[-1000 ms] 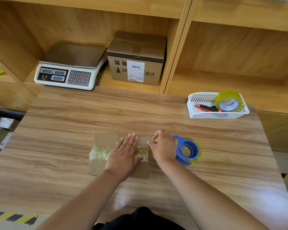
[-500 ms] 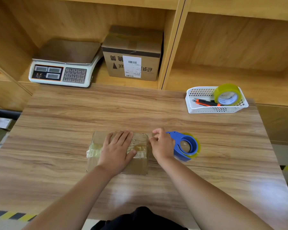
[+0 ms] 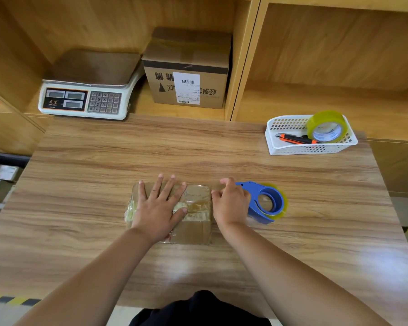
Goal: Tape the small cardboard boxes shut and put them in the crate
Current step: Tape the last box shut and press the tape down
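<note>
Packing station, listed left to right.

1. Dark bin point(image 3: 0, 182): sitting beside the table's left edge, below its level, partly cut off by the frame; the flat items inside are too small to identify.
2. Electronic scale point(image 3: 85, 95): standing on the shelf behind the wooden table point(image 3: 151, 151).
3. Small cardboard box point(image 3: 194, 231): lying flat near the middle of the table, close to the person, its top shining with clear tape.
4. Left hand point(image 3: 158, 208): pressing flat on the left half of the box top with the fingers point(image 3: 160, 184) straight and spread. The longest fingertips are reaching just past the far edge, and the thumb is resting on the tape band crossing the lid.
5. Large cardboard box point(image 3: 186, 74): sitting on the shelf just right of the scale, label facing out.
6. Right hand point(image 3: 231, 203): touching the small box's right edge, fingers curled and gripping the blue tape dispenser point(image 3: 266, 203).
7. Tape dispenser: lying on the table just right of the box.
8. White basket point(image 3: 292, 149): standing at the far right of the table, holding a tape roll point(image 3: 327, 127) and orange-and-black cutters point(image 3: 295, 138).
</note>
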Tool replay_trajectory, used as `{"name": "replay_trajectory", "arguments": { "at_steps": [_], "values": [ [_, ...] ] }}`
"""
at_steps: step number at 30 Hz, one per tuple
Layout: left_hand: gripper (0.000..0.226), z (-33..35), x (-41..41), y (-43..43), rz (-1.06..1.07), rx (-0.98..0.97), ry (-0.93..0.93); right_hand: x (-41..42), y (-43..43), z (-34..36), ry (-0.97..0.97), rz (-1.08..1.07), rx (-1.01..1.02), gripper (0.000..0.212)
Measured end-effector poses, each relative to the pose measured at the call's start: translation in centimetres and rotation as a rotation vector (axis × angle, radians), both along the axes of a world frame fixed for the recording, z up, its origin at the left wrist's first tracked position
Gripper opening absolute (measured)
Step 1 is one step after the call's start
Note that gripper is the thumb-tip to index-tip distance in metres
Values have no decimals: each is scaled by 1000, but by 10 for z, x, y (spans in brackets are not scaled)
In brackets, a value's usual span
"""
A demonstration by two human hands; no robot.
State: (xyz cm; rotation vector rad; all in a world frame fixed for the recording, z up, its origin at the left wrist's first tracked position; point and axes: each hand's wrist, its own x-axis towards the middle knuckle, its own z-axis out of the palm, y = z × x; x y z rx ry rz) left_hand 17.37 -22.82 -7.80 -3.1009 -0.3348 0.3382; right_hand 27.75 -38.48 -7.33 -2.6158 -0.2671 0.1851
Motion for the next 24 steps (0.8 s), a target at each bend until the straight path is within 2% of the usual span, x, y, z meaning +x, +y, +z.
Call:
{"name": "replay_trajectory", "arguments": {
  "at_steps": [4,7,11,17,24],
  "values": [
    [68,2,0,0,-3,9,32,3,2,3,-40,36,-70,46],
    [69,3,0,-1,-7,2,25,4,-3,6,-24,-52,67,51],
    [69,2,-1,0,2,-9,5,1,-7,7,-10,-34,205,42],
    [67,2,-2,0,-5,-11,-23,17,2,13,160,103,143,29],
    [67,4,-2,0,-3,-28,-30,27,3,13,155,136,148,10]
  ]
}}
